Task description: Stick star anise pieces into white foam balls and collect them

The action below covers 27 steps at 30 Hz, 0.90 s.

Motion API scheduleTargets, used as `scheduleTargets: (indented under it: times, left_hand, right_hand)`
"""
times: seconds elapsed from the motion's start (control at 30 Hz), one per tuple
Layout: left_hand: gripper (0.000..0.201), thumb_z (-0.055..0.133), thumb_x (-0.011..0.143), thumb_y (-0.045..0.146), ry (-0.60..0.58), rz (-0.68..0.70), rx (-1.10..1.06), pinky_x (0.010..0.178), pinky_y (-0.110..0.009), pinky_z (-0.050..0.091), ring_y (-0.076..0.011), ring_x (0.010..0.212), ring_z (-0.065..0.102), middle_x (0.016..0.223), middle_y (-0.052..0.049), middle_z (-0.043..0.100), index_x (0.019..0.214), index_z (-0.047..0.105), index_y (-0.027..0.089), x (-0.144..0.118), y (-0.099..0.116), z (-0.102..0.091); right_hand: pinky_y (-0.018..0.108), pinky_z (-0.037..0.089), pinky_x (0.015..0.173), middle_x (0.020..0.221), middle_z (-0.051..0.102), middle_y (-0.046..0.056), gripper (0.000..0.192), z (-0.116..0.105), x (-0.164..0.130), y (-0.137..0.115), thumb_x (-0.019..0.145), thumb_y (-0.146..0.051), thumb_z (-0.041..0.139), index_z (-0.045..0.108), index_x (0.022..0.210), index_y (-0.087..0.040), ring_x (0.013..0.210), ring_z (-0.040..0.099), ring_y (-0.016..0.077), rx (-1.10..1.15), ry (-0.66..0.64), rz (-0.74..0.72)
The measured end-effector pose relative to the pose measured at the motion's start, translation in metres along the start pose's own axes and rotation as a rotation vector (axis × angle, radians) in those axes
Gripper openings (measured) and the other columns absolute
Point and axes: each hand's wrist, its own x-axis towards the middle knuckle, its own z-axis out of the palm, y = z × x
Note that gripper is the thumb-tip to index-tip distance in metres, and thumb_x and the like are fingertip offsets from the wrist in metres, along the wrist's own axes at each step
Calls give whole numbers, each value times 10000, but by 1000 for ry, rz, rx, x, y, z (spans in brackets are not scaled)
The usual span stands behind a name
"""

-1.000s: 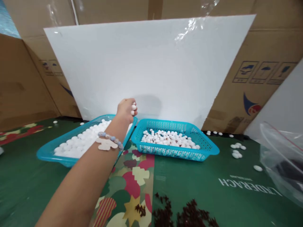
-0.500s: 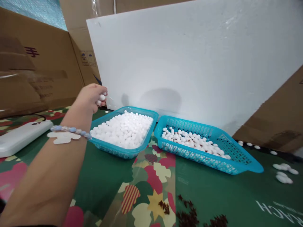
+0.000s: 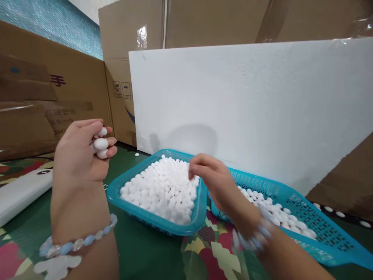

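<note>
My left hand [image 3: 87, 149], raised at the left, is closed around several small white balls [image 3: 101, 144] that show between its fingers. My right hand [image 3: 212, 177] hangs over the right edge of a blue basket [image 3: 128, 202] heaped with white balls [image 3: 163, 190]. Its fingers are curled together and a little blurred; whatever they may hold is hidden. Under and behind my right forearm stands a second blue basket [image 3: 320, 206], with holes in its walls. It carries more white balls [image 3: 279, 214], partly covered by the arm.
A white foam board [image 3: 247, 105] stands upright behind the baskets, backed by cardboard boxes [image 3: 210, 23]. To the left lies a white device [image 3: 27, 190]. Loose white balls [image 3: 340, 214] rest on the green patterned surface [image 3: 140, 252] at the far right.
My right hand has come into view over the left basket. My left hand now shows nearer and lower, still holding white balls. The view has tilted up and shifted left.
</note>
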Motion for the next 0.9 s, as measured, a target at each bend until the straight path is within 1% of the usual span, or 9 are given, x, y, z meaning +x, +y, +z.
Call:
scheduleTargets:
  times: [0.1,0.23,0.33,0.47,0.53,0.6,0.67,0.77,0.9]
  left_hand:
    - [141,387,499,-5,18,21,-23,209,-134,212,-51,256,334,391,25,417,504,398,136,0,-2,4]
    - [151,431,475,4,1,32,-71,196,-123,188,-51,254,334,387,29,444,468,376,144,2,-8,6]
    - [182,466,463,-3,-36,-16,-63,208,-121,204,-66,287,372,371,29,445,456,368,151,0,-10,5]
    - [191,483,460,-9,-197,-117,-31,241,-124,229,-61,318,380,358,40,415,465,381,152,-5,-10,6]
    - [172,485,468,4,-243,-139,-13,241,-125,220,-57,315,373,375,42,414,499,410,156,-7,-10,8]
    - [166,492,473,17,-280,-157,9,241,-127,222,-53,314,370,398,42,416,547,448,159,-10,-10,10]
    - [162,504,481,34,-331,-186,34,245,-127,229,-49,316,369,408,42,414,577,471,161,-15,-11,14]
    - [119,533,490,67,-460,-282,84,242,-127,222,-41,299,349,396,34,411,569,491,145,-24,-18,25]
    - [103,540,546,204,-642,-439,93,227,-124,202,-24,280,312,420,21,414,602,512,122,-39,-34,44]
  right_hand:
    - [316,403,667,809,518,27,156,7,24,19,745,-228,410,502,790,-111,733,494,115,-269,-162,177]
    - [327,398,687,896,495,41,187,21,39,36,752,-242,397,477,873,-123,790,483,129,-496,-326,281]
    - [333,400,688,925,482,46,208,27,39,35,756,-245,389,459,912,-126,804,478,137,-575,-377,286]
    - [323,399,690,923,484,37,198,29,33,30,756,-248,388,470,897,-136,809,477,141,-589,-399,227]
    - [310,406,675,907,490,34,192,29,31,30,756,-249,388,474,888,-139,789,484,134,-568,-382,198]
    - [305,408,667,891,495,33,188,27,31,30,756,-249,388,476,879,-138,777,487,128,-537,-317,165]
    - [310,404,669,871,502,33,179,22,32,29,754,-248,392,484,855,-133,770,488,123,-494,-201,122]
    - [321,402,671,814,520,30,149,10,33,25,737,-223,424,493,800,-107,738,496,119,-380,51,21]
    - [261,425,663,809,541,37,117,-10,19,15,700,-142,445,460,814,-125,708,509,103,-164,401,-185]
